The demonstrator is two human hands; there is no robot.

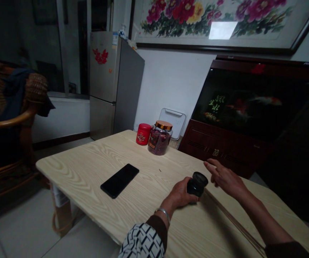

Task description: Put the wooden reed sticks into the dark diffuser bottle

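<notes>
My left hand (180, 194) is wrapped round a small black round container (196, 183) that stands on the light wooden table (90, 168). A silver bracelet sits on that wrist. Just to the right of the container, my right hand (224, 177) hovers with its fingers stretched out and holds nothing. It is close to the container's top but apart from it. A black phone (119, 180) lies flat on the table to the left of my hands.
A glass jar of dried flowers with a gold lid (159, 138) and a red tin (143, 134) stand at the table's far edge. A fridge (114, 84), a dark fish tank cabinet (251, 114) and a wicker chair (9, 118) surround the table.
</notes>
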